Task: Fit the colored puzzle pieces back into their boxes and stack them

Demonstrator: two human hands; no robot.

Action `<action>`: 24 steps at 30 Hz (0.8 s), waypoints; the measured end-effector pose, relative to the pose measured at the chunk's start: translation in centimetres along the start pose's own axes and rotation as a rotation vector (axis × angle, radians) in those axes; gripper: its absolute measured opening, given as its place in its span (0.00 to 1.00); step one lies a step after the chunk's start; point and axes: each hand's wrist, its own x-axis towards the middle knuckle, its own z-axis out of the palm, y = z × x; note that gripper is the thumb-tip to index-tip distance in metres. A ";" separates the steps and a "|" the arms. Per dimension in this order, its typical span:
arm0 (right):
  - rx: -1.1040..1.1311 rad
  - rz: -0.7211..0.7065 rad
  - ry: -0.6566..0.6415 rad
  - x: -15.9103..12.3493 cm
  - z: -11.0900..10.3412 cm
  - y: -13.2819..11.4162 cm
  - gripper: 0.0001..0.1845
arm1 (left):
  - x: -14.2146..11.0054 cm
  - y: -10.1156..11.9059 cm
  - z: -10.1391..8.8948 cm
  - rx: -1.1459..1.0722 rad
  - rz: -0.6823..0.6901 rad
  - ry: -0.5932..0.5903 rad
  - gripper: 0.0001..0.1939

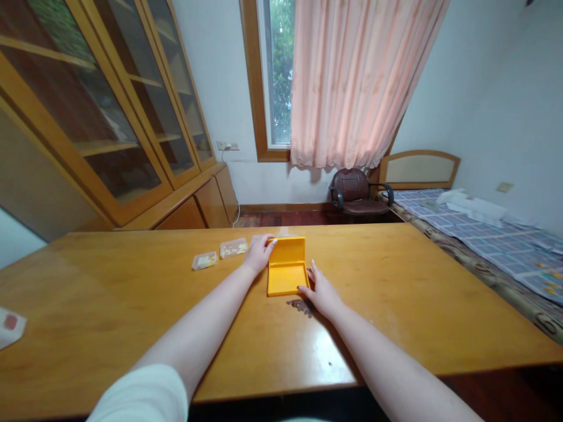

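Observation:
An open yellow hinged box [287, 271] lies on the wooden table [132, 281], its lid standing up at the far side. My left hand [258, 253] grips the lid's upper left corner with curled fingers. My right hand [322, 291] rests against the base's right front corner, fingers touching its edge. A small pile of dark bits [301, 305] lies on the table just in front of the box, beside my right hand.
Two small clear plastic containers [204, 260] [233, 247] with pale contents sit left of the box. A white packet [9, 326] lies at the table's left edge. Beyond are a glass-door cabinet [101, 111], an office chair [357, 193] and a bed [492, 234].

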 end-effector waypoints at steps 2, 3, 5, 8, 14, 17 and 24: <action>-0.018 -0.012 -0.002 0.0 -0.1 -0.2 0.48 | 1.2 -0.3 0.9 0.081 -0.073 0.044 0.18; -0.028 -0.018 -0.001 -0.1 -0.2 -0.3 0.48 | 1.8 -0.4 1.3 0.131 -0.094 0.047 0.17; -0.047 -0.028 0.000 -0.2 -0.3 -0.7 0.47 | 2.7 -0.7 1.7 0.214 -0.129 0.044 0.17; -0.083 -0.032 0.007 -0.2 -0.4 -1.2 0.46 | 3.4 -1.2 2.0 0.311 -0.204 0.015 0.19; -0.158 -0.037 0.045 -0.1 -0.3 -1.6 0.43 | 3.4 -1.5 2.2 0.375 -0.258 -0.068 0.19; -0.196 -0.053 0.065 0.2 0.0 -1.5 0.39 | 2.4 -0.6 2.1 0.396 -0.303 0.011 0.22; -0.138 -0.094 0.155 1.0 -1.4 -0.9 0.25 | -4.9 6.2 0.6 0.203 0.118 -0.151 0.15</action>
